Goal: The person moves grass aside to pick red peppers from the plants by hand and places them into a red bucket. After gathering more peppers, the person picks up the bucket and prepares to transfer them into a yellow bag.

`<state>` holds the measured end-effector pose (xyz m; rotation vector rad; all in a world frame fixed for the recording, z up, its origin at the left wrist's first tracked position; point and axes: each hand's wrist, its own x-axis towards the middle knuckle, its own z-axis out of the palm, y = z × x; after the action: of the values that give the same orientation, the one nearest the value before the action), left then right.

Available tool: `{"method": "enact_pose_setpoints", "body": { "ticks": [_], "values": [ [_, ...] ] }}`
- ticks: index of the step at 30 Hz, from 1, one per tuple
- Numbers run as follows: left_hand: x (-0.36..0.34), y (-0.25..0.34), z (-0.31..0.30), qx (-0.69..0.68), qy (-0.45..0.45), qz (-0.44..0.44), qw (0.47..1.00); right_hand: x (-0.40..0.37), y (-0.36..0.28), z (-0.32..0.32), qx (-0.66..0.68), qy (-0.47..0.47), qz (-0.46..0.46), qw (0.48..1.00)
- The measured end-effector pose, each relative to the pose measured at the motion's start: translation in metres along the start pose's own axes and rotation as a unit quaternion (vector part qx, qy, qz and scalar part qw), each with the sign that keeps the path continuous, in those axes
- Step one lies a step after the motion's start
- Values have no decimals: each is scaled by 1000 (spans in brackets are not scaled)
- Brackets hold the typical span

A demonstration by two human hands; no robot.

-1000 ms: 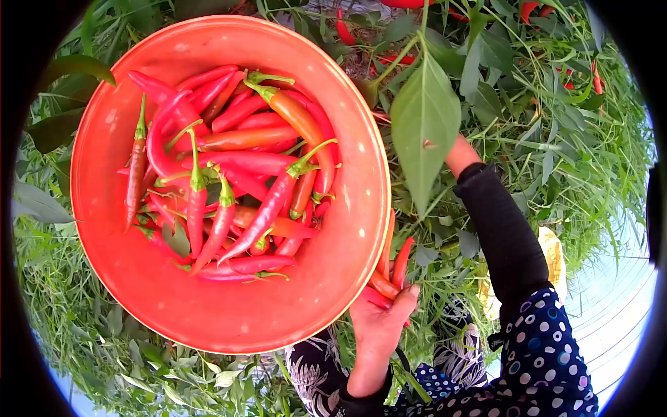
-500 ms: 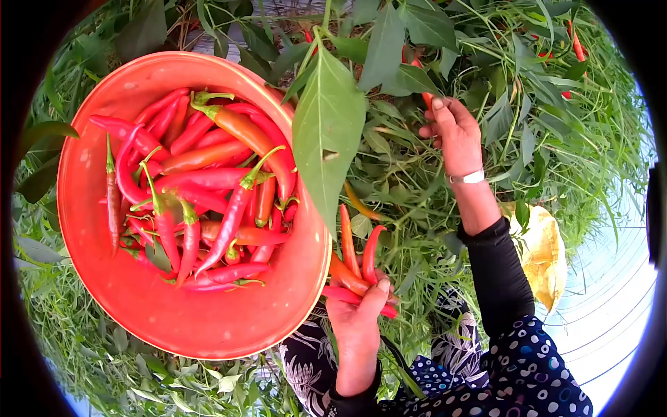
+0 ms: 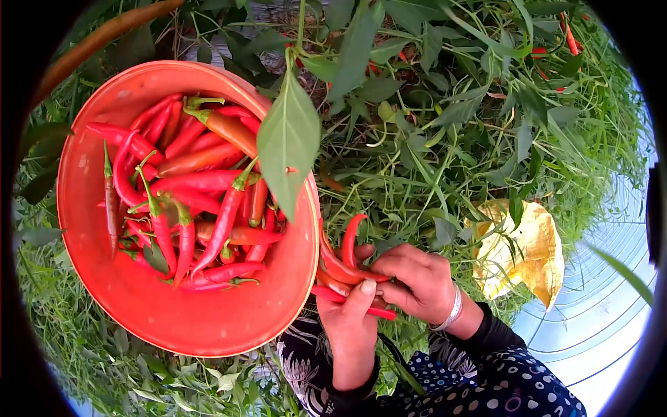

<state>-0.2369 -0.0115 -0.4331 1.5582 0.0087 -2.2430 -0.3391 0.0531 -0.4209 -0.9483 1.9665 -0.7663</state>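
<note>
My left hand (image 3: 349, 335) is closed around several red chili peppers (image 3: 353, 240), its thumb pressed over them at the bucket's right edge. Right beside it, my right hand (image 3: 420, 281) pinches the end of a long red chili pepper (image 3: 340, 267) that lies across the bunch. Fingers partly hide the peppers, so exactly which ones touch each hand is hard to tell. The orange-red bucket (image 3: 229, 326) stands to the left of my hands, holding many red and orange-brown chili peppers (image 3: 228, 215) with green stems.
Green pepper plants and grass (image 3: 410, 160) surround the bucket, with red peppers (image 3: 571, 38) hanging at upper right. A large leaf (image 3: 288, 142) overlaps the bucket's right rim. A crumpled yellow piece of material (image 3: 531, 254) lies at right near a pale ridged surface (image 3: 590, 306).
My right hand has come down from the plant at upper right to my left hand, bringing a red chili pepper to the bunch. The left hand stays nearly in place.
</note>
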Motion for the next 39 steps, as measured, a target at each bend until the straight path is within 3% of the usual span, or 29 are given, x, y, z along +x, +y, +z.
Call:
{"method": "enact_pose_setpoints", "body": {
  "ticks": [3,6,7,9,10,12,13,14,15,17,18,20,21,23,24,26,27,30,31,35,38,39],
  "values": [
    [-3,4,-1,23,2,-22,999,-3,-3,-7,17,-4,28,999],
    [-7,5,-1,23,13,-46,999,14,7,-29,143,-123,30,982],
    [-6,4,-1,37,20,-31,999,20,15,-33,111,-57,8,992],
    [-5,4,-1,45,30,-23,998,47,30,-48,21,85,49,995],
    [-6,5,-1,45,29,-23,998,67,40,-50,72,181,94,976],
    [-6,7,0,33,9,-44,998,120,92,-56,106,298,115,942],
    [-6,9,-1,33,9,-41,999,148,120,-63,146,277,207,927],
    [-6,10,-2,41,14,-58,997,175,159,-66,50,274,228,933],
    [-6,11,-2,48,18,-73,996,197,197,-68,-138,207,220,943],
    [-3,10,-3,35,16,-73,997,251,327,-60,-92,163,123,975],
    [-3,10,-4,24,19,-84,996,255,303,-63,-93,162,119,975],
    [-3,10,-4,25,23,-78,996,252,252,-72,-170,-25,106,979],
    [-2,9,-5,25,20,-81,996,249,237,-64,-170,-24,104,980],
    [-1,7,-7,16,13,-80,997,236,214,-50,30,73,151,985],
    [-1,7,-6,15,13,-80,997,224,197,-52,29,72,151,985],
    [-1,8,-5,15,7,-74,997,205,171,-54,-222,91,68,969],
    [-1,8,-7,16,9,-76,997,202,188,-53,-337,155,-89,924],
    [0,6,-8,18,8,-72,997,185,174,-61,-315,154,-55,935],
    [0,6,-8,19,12,-72,997,172,158,-60,-213,169,13,962],
    [1,5,-9,27,11,-75,997,141,114,-60,-193,202,-56,959],
    [2,4,-5,17,15,-64,998,114,93,-58,-209,204,-60,955],
    [3,3,-6,18,15,-66,998,106,83,-56,-176,197,-8,965]
  ]
}}
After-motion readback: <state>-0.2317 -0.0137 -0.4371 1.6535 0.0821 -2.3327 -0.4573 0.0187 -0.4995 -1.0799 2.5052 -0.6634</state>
